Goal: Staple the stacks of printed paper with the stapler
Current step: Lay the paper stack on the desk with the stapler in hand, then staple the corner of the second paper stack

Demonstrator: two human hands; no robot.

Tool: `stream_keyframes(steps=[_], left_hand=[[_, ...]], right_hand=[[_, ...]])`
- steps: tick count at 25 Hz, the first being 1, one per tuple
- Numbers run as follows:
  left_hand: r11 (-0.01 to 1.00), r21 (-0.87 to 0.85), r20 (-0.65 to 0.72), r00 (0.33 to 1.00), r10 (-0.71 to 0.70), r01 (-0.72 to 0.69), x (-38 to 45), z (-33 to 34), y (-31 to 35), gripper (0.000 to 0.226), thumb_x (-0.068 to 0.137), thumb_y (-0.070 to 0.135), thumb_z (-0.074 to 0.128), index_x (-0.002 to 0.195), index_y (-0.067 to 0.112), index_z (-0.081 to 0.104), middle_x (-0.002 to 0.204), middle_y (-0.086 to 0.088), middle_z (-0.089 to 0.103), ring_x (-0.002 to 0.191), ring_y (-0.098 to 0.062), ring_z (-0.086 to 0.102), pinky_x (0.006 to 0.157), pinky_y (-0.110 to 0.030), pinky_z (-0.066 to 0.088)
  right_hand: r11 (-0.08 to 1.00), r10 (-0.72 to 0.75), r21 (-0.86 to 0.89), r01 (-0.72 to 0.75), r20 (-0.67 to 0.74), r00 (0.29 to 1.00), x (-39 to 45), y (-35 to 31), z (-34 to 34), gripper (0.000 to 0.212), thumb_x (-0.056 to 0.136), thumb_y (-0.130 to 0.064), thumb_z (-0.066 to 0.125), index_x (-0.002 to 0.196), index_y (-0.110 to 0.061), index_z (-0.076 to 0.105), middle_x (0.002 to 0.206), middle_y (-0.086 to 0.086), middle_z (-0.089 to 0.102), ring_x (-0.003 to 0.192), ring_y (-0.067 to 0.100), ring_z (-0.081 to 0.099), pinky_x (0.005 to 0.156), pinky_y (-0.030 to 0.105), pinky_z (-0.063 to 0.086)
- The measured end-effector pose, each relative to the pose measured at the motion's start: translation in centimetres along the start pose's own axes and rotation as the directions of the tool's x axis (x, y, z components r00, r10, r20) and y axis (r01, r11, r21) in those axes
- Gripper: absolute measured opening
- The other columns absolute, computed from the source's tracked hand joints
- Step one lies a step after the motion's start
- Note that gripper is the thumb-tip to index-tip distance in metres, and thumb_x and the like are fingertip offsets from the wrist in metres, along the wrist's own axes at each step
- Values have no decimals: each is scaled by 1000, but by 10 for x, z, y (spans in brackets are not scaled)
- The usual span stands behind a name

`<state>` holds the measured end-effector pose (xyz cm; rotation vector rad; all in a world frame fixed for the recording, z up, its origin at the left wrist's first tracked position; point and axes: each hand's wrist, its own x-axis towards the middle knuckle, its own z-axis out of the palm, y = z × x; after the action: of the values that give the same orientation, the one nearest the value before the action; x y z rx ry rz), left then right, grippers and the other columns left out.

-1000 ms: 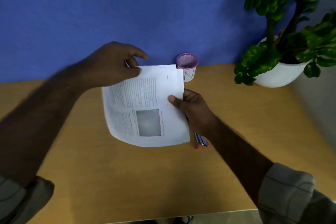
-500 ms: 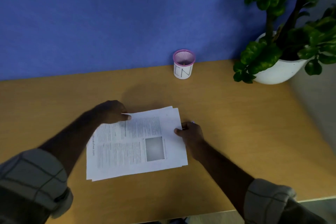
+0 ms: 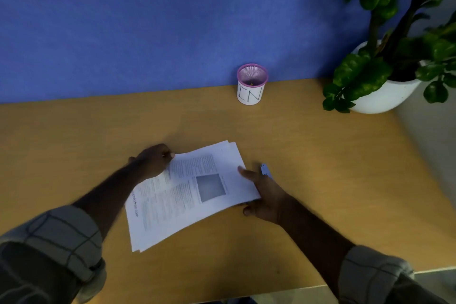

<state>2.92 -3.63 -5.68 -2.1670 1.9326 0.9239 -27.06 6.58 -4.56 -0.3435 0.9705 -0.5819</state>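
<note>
A stack of printed paper (image 3: 190, 192) lies on a wooden tabletop (image 3: 320, 160) at the centre of the frame, turned at an angle, with its sheets slightly fanned at the edges. The top page shows columns of text and a grey square picture.

The left hand (image 3: 154, 161) rests at the stack's upper left corner, its fingers (image 3: 167, 154) curled onto the paper's edge; whether they pinch the sheets or only press on them cannot be told. The right hand (image 3: 265, 195) grips the stack's right edge, thumb on top of the page and the remaining fingers curled underneath, closed on the paper.

Just beyond the right hand's knuckles, a small blue-grey object (image 3: 265, 170) pokes out; too little shows to identify it.

At the back of the tabletop, centre right, stands a white cup (image 3: 250, 89) with a pink mesh rim and the letters "IN". In the upper right corner sits a leafy green plant (image 3: 385, 32) in a white pot (image 3: 387, 99). A blue wall (image 3: 148, 20) fills the upper frame.
</note>
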Motion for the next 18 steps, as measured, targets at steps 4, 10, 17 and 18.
stream_keyframes(steps=[4, 10, 17, 18], left_hand=[[1000, 13, 46, 999, -21, 21, 8, -4, 0, 32, 104, 37, 45, 115, 14, 64, 123, -13, 64, 105, -28, 58, 92, -41, 46], [947, 306, -203, 979, -38, 100, 3, -4, 9, 44, 98, 56, 44, 121, 22, 60, 130, -14, 58, 120, -38, 52, 101, -54, 34], [951, 124, -462, 832, 307, -283, -30, 59, 43, 52, 92, 52, 52, 132, 19, 58, 141, -10, 53, 135, -32, 43, 111, -49, 33], [952, 123, -413, 859, 304, -279, -32, 72, 50, 58, 93, 56, 50, 138, 21, 52, 149, -8, 46, 142, -31, 36, 116, -50, 28]], right_hand=[[993, 2, 117, -18, 131, 991, 3, 0, 0, 62, 87, -64, 53, 116, -11, 66, 87, 14, 70, 64, 31, 66, 51, 30, 44], [991, 41, -115, -64, -192, 981, 7, 12, 10, 20, 94, -12, 58, 112, -3, 56, 74, 14, 71, 55, 24, 69, 49, 30, 53], [579, -252, -764, -286, -502, 827, 1, 10, 26, 51, 82, -63, 62, 73, -12, 57, 55, 1, 60, 31, 6, 53, 37, 17, 41], [445, -356, -840, -311, -484, 799, -1, 8, 24, 56, 82, -69, 55, 65, -16, 54, 52, -3, 57, 35, 4, 54, 41, 18, 41]])
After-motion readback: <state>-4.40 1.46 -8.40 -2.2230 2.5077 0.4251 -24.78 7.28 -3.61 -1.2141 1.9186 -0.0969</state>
